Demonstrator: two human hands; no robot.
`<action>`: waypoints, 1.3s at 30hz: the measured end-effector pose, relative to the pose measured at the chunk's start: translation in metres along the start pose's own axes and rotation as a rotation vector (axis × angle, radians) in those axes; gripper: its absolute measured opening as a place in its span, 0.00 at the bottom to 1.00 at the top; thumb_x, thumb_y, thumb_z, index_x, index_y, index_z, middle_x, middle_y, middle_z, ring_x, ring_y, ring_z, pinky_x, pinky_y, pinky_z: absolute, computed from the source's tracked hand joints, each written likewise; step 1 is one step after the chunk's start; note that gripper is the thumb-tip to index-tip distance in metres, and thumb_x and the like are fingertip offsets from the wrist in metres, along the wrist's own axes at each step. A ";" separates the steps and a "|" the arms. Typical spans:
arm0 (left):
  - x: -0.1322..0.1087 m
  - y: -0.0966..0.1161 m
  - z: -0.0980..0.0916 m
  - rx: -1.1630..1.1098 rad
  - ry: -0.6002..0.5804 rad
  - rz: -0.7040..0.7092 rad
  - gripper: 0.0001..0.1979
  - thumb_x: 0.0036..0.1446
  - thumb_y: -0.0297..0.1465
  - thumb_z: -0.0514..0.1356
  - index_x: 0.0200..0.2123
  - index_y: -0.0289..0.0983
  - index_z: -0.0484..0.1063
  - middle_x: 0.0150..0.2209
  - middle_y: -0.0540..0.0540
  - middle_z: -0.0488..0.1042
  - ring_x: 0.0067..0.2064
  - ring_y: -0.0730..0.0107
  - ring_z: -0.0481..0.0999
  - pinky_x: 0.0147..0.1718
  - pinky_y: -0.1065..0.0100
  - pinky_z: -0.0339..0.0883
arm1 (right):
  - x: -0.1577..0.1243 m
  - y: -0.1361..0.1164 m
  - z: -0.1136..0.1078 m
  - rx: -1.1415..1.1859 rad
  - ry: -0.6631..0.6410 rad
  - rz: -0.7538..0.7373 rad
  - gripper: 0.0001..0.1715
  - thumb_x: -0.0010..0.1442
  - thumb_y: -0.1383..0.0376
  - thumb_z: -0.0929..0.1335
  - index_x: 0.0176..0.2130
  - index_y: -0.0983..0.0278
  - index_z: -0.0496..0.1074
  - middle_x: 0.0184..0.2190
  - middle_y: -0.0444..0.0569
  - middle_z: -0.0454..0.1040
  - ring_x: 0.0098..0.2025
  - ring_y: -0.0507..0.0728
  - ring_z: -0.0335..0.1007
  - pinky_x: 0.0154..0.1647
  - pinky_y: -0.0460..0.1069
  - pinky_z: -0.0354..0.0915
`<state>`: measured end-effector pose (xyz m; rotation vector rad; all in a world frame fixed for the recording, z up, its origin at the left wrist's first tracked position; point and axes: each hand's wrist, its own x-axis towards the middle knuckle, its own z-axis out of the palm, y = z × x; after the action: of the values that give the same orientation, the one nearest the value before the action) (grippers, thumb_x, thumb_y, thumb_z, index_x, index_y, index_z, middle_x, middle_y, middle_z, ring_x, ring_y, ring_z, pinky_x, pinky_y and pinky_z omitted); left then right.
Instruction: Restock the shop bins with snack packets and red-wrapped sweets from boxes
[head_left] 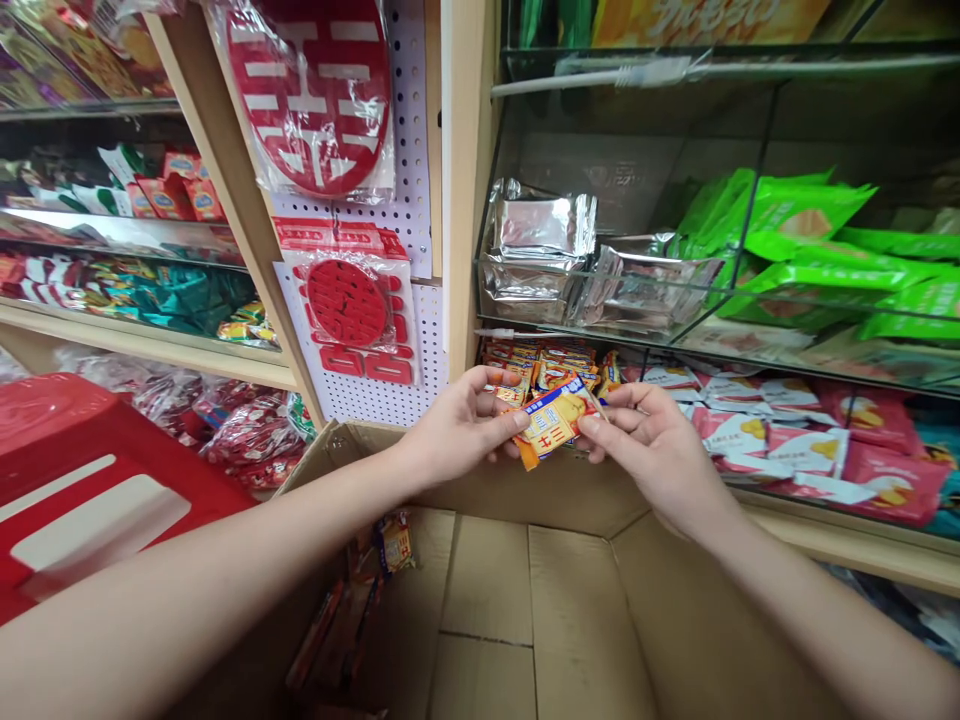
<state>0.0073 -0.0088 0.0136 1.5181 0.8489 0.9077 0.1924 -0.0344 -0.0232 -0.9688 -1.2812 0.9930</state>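
Between both hands is a small orange, yellow and blue biscuit packet (555, 422), tilted, its printed front facing me. My left hand (476, 420) pinches its left end with thumb and fingers. At the right end, my right hand (649, 440) grips it the same way. Just behind the hands, similar orange packets (559, 365) fill a compartment of the lowest glass shelf. Below the hands stands an open cardboard box (495, 570). A few packets (395, 540) of the same look lie along the box's left side, partly in shadow.
Silver packets (544, 235) and green packets (810, 240) sit in the glass-fronted shelf above. Pink and white packets (780, 440) are to the right. Red decorations (349, 300) hang on a pegboard. A red plastic container (90, 480) stands at the left, beside the box.
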 end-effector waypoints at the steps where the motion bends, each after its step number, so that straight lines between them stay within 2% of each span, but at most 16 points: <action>1: -0.001 -0.001 0.002 -0.016 0.005 -0.023 0.19 0.47 0.28 0.61 0.42 0.34 0.58 0.21 0.52 0.70 0.20 0.79 0.69 0.18 0.79 0.62 | 0.000 0.000 0.001 0.008 0.023 -0.021 0.20 0.47 0.61 0.70 0.34 0.62 0.55 0.23 0.39 0.71 0.22 0.48 0.67 0.22 0.43 0.62; 3: -0.004 -0.001 0.007 -0.089 0.037 -0.074 0.16 0.49 0.25 0.59 0.41 0.33 0.57 0.20 0.51 0.71 0.20 0.79 0.70 0.19 0.78 0.64 | -0.001 0.001 0.003 0.025 0.039 -0.061 0.20 0.46 0.62 0.70 0.32 0.62 0.55 0.21 0.39 0.70 0.21 0.47 0.66 0.23 0.42 0.63; 7: -0.009 -0.001 0.015 -0.256 0.072 -0.177 0.12 0.51 0.20 0.55 0.38 0.34 0.56 0.22 0.49 0.72 0.22 0.79 0.72 0.23 0.78 0.66 | -0.004 0.005 0.008 0.077 -0.012 -0.083 0.22 0.46 0.63 0.71 0.34 0.61 0.55 0.27 0.41 0.73 0.27 0.48 0.69 0.28 0.43 0.65; 12: -0.008 -0.009 0.017 -0.152 0.020 -0.136 0.14 0.49 0.23 0.58 0.34 0.37 0.54 0.20 0.53 0.70 0.22 0.75 0.73 0.21 0.77 0.66 | -0.008 0.009 0.016 0.100 -0.090 -0.051 0.24 0.47 0.63 0.70 0.39 0.61 0.53 0.29 0.43 0.73 0.29 0.49 0.70 0.30 0.45 0.66; 15: -0.007 -0.016 0.016 0.008 -0.047 -0.102 0.13 0.50 0.30 0.58 0.34 0.38 0.53 0.20 0.55 0.68 0.20 0.76 0.71 0.16 0.78 0.61 | -0.008 0.008 0.016 0.041 -0.101 -0.048 0.25 0.48 0.62 0.69 0.41 0.62 0.53 0.30 0.46 0.73 0.29 0.51 0.70 0.28 0.46 0.65; 18: -0.008 -0.013 0.011 0.266 -0.072 -0.003 0.11 0.54 0.34 0.53 0.38 0.37 0.55 0.25 0.52 0.69 0.19 0.78 0.69 0.17 0.76 0.61 | -0.002 0.003 0.001 -0.174 -0.038 -0.082 0.23 0.49 0.60 0.67 0.42 0.62 0.55 0.30 0.46 0.73 0.27 0.52 0.69 0.26 0.46 0.64; 21: -0.007 -0.001 0.004 0.694 -0.055 0.247 0.08 0.54 0.32 0.52 0.37 0.35 0.64 0.31 0.47 0.70 0.31 0.72 0.71 0.30 0.68 0.67 | 0.007 -0.006 -0.025 -0.626 0.124 -0.145 0.18 0.49 0.59 0.66 0.41 0.63 0.62 0.31 0.48 0.73 0.30 0.54 0.69 0.29 0.48 0.63; 23: -0.002 0.006 0.000 0.954 -0.084 0.400 0.10 0.54 0.30 0.51 0.38 0.34 0.67 0.38 0.43 0.71 0.41 0.67 0.70 0.41 0.65 0.65 | 0.014 -0.010 -0.041 -0.935 0.231 -0.177 0.16 0.49 0.59 0.65 0.39 0.63 0.66 0.32 0.49 0.73 0.33 0.56 0.70 0.32 0.49 0.63; 26: 0.014 0.008 0.001 1.183 -0.185 0.510 0.18 0.56 0.29 0.49 0.49 0.30 0.62 0.49 0.38 0.66 0.52 0.64 0.63 0.52 0.64 0.57 | 0.025 -0.010 -0.053 -1.220 0.259 -0.200 0.16 0.51 0.60 0.64 0.39 0.65 0.68 0.32 0.51 0.74 0.33 0.57 0.70 0.33 0.49 0.62; 29: 0.044 0.000 0.011 1.398 -0.285 0.540 0.24 0.57 0.32 0.47 0.54 0.25 0.55 0.57 0.33 0.56 0.58 0.57 0.54 0.55 0.59 0.51 | 0.038 -0.007 -0.048 -1.374 0.241 -0.258 0.15 0.54 0.62 0.62 0.39 0.67 0.69 0.33 0.52 0.74 0.34 0.58 0.70 0.34 0.48 0.61; 32: 0.082 -0.008 0.023 1.548 -0.272 0.542 0.26 0.56 0.34 0.46 0.56 0.27 0.52 0.59 0.35 0.52 0.59 0.52 0.50 0.55 0.53 0.48 | 0.053 -0.002 -0.036 -1.476 0.267 -0.284 0.13 0.56 0.63 0.60 0.37 0.68 0.68 0.34 0.54 0.73 0.36 0.58 0.70 0.35 0.48 0.60; 34: 0.104 -0.011 0.030 1.570 -0.253 0.449 0.29 0.55 0.38 0.47 0.57 0.28 0.51 0.59 0.36 0.51 0.59 0.53 0.50 0.55 0.53 0.46 | 0.062 0.001 -0.030 -1.562 0.253 -0.261 0.13 0.57 0.64 0.59 0.35 0.68 0.68 0.32 0.55 0.73 0.35 0.59 0.70 0.34 0.48 0.60; 36: 0.121 -0.011 0.033 1.564 -0.277 0.384 0.31 0.54 0.43 0.47 0.57 0.29 0.51 0.59 0.37 0.53 0.58 0.54 0.54 0.54 0.56 0.50 | 0.069 0.004 -0.026 -1.651 0.199 -0.241 0.12 0.58 0.65 0.58 0.34 0.69 0.67 0.32 0.56 0.72 0.34 0.59 0.70 0.32 0.48 0.60; 39: 0.131 -0.011 0.033 1.550 -0.311 0.340 0.31 0.53 0.46 0.45 0.55 0.31 0.55 0.56 0.37 0.59 0.55 0.56 0.59 0.51 0.60 0.55 | 0.075 0.005 -0.021 -1.737 0.148 -0.200 0.13 0.59 0.67 0.57 0.34 0.70 0.66 0.30 0.58 0.72 0.32 0.60 0.71 0.29 0.48 0.61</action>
<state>0.0953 0.0947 0.0119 3.0860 1.1178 0.0373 0.2154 0.0381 -0.0075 -2.0073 -1.9563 -0.6521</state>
